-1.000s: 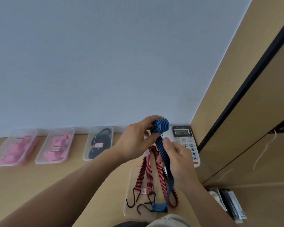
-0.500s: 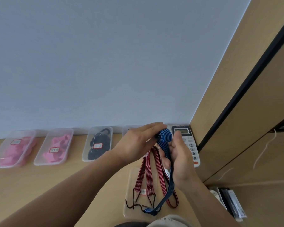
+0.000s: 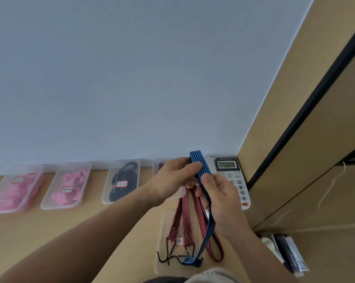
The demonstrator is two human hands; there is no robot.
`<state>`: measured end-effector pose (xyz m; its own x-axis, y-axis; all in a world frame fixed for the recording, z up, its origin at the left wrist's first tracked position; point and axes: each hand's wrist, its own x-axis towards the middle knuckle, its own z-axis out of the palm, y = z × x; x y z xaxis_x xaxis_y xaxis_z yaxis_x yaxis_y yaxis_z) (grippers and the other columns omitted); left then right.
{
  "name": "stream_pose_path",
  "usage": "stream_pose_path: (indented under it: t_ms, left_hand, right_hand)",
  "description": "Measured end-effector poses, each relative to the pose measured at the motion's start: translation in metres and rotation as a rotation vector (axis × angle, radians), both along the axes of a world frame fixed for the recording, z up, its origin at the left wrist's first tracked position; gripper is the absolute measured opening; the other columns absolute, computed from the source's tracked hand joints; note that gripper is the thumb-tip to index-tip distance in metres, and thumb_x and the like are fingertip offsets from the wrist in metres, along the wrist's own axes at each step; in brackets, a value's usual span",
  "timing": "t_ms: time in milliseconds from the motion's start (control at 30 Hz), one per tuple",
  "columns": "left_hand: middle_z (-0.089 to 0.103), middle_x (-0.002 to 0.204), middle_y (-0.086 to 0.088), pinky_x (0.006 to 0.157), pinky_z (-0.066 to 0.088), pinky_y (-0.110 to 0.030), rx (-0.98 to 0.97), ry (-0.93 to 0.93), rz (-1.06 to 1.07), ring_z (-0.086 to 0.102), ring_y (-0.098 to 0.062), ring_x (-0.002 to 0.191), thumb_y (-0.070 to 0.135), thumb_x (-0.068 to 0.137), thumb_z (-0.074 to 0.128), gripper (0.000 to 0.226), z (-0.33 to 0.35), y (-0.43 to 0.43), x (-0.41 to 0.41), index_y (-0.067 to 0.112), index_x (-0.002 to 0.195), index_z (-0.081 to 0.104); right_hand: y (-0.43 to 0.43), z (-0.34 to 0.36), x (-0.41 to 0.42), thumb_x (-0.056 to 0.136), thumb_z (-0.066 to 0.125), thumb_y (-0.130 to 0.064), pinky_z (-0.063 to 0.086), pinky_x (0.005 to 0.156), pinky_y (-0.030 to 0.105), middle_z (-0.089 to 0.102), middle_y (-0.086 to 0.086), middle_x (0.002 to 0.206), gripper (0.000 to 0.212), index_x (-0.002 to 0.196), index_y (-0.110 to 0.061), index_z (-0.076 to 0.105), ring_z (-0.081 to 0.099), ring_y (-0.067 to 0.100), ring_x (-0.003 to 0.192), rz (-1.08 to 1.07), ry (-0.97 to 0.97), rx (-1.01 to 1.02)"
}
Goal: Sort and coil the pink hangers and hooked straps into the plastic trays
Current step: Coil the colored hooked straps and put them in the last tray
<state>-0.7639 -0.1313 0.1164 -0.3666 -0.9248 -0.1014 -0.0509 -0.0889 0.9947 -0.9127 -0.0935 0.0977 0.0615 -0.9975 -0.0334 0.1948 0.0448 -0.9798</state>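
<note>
A blue striped hooked strap (image 3: 201,170) is held up over the desk. My left hand (image 3: 172,178) grips its wound upper end. My right hand (image 3: 217,197) pinches the strap just below, and the loose tail hangs down to its hook near the desk's front edge. Red striped hooked straps (image 3: 184,219) lie under my hands across a clear tray (image 3: 162,237), their dark hooks toward me. Two clear trays with pink hangers (image 3: 15,186) (image 3: 68,186) stand at the back left.
A clear tray of black items (image 3: 121,180) stands along the wall, and another tray (image 3: 158,166) is mostly hidden behind my left hand. A white desk phone (image 3: 234,180) sits in the corner by the wooden cabinet (image 3: 295,139). Papers (image 3: 289,252) lie at lower right.
The coil at the strap's top has loosened into a flat band standing above my left hand. My right hand slid down the strap, and the tail's hook shifted slightly right.
</note>
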Motion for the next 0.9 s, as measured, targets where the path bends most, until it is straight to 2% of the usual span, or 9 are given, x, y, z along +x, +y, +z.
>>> stream_pose_path:
  t_ms: [67,167,267,433,567,667,733,800,900]
  left_hand:
    - [0.075,0.102,-0.003,0.092,0.052,-0.045,-0.022,0.014,0.039,0.070,-0.016,0.091,0.038,0.092,0.059,0.037,-0.002,-0.002,0.001,0.015,0.120,0.060]
    - [0.075,0.106,-0.007,0.085,0.057,-0.040,-0.031,0.082,0.076,0.071,-0.023,0.094,0.026,0.092,0.066,0.044,-0.006,-0.004,0.003,0.015,0.132,0.050]
    - [0.075,0.107,-0.004,0.075,0.055,-0.026,-0.100,0.076,0.116,0.071,-0.018,0.091,0.016,0.089,0.068,0.034,-0.007,-0.005,0.003,0.015,0.122,0.058]
    - [0.072,0.112,0.013,0.078,0.055,-0.021,-0.244,0.023,0.112,0.072,-0.012,0.097,0.017,0.088,0.067,0.037,-0.003,0.000,0.005,0.030,0.120,0.054]
    - [0.068,0.116,0.017,0.083,0.052,-0.014,-0.416,-0.176,0.095,0.070,-0.003,0.097,0.016,0.091,0.068,0.044,-0.006,0.003,0.007,0.023,0.131,0.052]
    - [0.061,0.108,0.030,0.080,0.046,-0.005,-0.598,-0.360,0.079,0.063,0.014,0.094,0.021,0.089,0.067,0.047,-0.008,0.007,0.009,0.019,0.134,0.052]
    - [0.059,0.104,0.032,0.078,0.043,-0.001,-0.755,-0.465,0.064,0.056,0.023,0.090,0.024,0.090,0.066,0.045,-0.010,0.009,0.008,0.018,0.133,0.051]
    - [0.064,0.104,0.022,0.074,0.043,-0.003,-0.877,-0.557,0.060,0.056,0.017,0.089,0.024,0.092,0.065,0.045,-0.011,0.009,0.006,0.020,0.134,0.050]
    - [0.072,0.106,0.003,0.067,0.049,-0.017,-1.087,-0.652,0.118,0.061,-0.006,0.089,0.024,0.092,0.066,0.044,-0.017,0.005,0.007,0.014,0.133,0.055]
  right_hand:
    - [0.000,-0.001,-0.001,0.079,0.061,-0.047,0.034,0.040,0.021,0.059,0.003,0.057,0.044,0.085,-0.004,0.063,0.042,0.011,0.042,-0.007,0.039,0.019]
    - [-0.001,-0.002,-0.001,0.079,0.061,-0.048,0.037,0.039,0.021,0.057,0.004,0.054,0.042,0.075,-0.006,0.062,0.044,0.012,0.041,-0.028,0.112,0.048]
    - [0.000,-0.004,-0.001,0.077,0.063,-0.049,0.039,0.039,0.024,0.056,0.004,0.052,0.044,0.073,-0.005,0.063,0.046,0.013,0.041,-0.040,0.154,0.080]
    - [0.002,-0.003,-0.004,0.079,0.061,-0.050,0.041,0.042,0.026,0.059,0.006,0.054,0.048,0.072,-0.003,0.061,0.048,0.016,0.043,-0.050,0.150,0.087]
    - [0.005,0.000,-0.004,0.080,0.056,-0.057,0.040,0.042,0.025,0.061,0.006,0.056,0.051,0.068,-0.007,0.061,0.050,0.017,0.044,-0.047,0.165,0.086]
    - [0.008,0.002,-0.003,0.079,0.053,-0.063,0.040,0.042,0.025,0.061,0.008,0.056,0.054,0.066,-0.011,0.064,0.051,0.018,0.045,-0.047,0.161,0.086]
    - [0.010,0.004,-0.002,0.079,0.052,-0.064,0.041,0.042,0.025,0.062,0.009,0.057,0.053,0.064,-0.016,0.067,0.051,0.018,0.044,-0.057,0.139,0.083]
    - [0.010,0.006,-0.002,0.079,0.052,-0.066,0.042,0.044,0.026,0.063,0.010,0.058,0.054,0.064,-0.017,0.068,0.052,0.019,0.045,-0.063,0.136,0.080]
    - [0.010,0.007,0.000,0.079,0.052,-0.068,0.043,0.044,0.027,0.064,0.011,0.058,0.054,0.065,-0.020,0.070,0.053,0.020,0.046,-0.056,0.140,0.080]
